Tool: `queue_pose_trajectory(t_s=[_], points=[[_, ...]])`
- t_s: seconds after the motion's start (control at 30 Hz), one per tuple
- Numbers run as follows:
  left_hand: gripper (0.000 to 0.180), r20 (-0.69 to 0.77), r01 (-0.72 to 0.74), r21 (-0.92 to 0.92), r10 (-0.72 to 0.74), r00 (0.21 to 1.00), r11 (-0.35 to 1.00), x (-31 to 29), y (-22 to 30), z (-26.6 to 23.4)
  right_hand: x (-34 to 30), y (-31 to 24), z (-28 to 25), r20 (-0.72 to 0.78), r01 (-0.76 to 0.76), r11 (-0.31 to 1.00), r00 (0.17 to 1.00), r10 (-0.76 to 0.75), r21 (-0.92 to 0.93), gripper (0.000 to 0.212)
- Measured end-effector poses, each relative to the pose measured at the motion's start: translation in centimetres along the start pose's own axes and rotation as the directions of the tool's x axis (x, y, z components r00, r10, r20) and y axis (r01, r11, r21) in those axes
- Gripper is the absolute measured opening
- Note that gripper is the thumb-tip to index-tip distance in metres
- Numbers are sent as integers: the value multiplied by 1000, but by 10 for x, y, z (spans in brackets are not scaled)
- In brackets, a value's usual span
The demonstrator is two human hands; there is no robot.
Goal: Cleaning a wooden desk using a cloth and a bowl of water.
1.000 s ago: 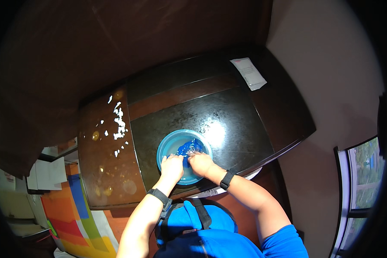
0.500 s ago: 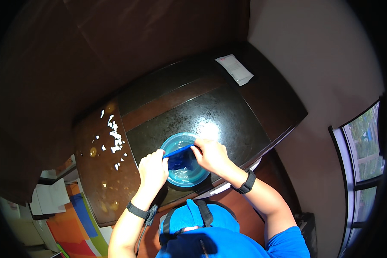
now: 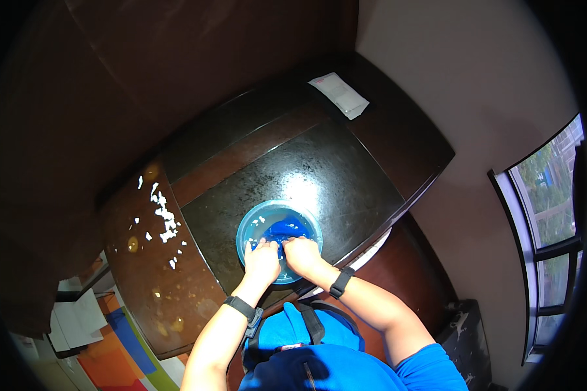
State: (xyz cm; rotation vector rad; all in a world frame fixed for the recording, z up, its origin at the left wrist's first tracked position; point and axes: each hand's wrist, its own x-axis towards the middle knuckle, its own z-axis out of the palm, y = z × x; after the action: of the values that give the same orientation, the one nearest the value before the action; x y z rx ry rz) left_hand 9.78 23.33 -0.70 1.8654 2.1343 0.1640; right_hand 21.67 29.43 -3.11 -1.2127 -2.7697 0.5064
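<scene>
A round teal basin holding water stands near the front edge of the dark table. In it a wet blue cloth is bunched up, partly under the water. My left hand is closed on the cloth's near side, its fingers curled down inside the rim. Right beside it, my right hand grips the same cloth. The fingertips of both hands are partly hidden by the cloth and the water. Small pale bits float at the basin's left side.
White scraps lie scattered over the table's brown left end, among yellowish wet spots. A flat white packet rests at the far right of the table. A window is in the wall to the right.
Both hands have come down into the basin and closer together. The cloth, before stretched between them above the water, is now bunched in it. The view has shifted slightly.
</scene>
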Motion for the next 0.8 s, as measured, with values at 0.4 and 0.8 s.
queue_pose_trajectory(t_s=[0.4, 0.8], points=[[17, -321, 99, -102, -127, 938, 990, -2, 3, -65, -3, -3, -74, -124, -275, 851, 923, 363, 449, 23], [52, 201, 417, -530, -369, 908, 738, 24, 9, -27, 2, 13, -40, 636, -572, -463, 771, -23, 677, 20]])
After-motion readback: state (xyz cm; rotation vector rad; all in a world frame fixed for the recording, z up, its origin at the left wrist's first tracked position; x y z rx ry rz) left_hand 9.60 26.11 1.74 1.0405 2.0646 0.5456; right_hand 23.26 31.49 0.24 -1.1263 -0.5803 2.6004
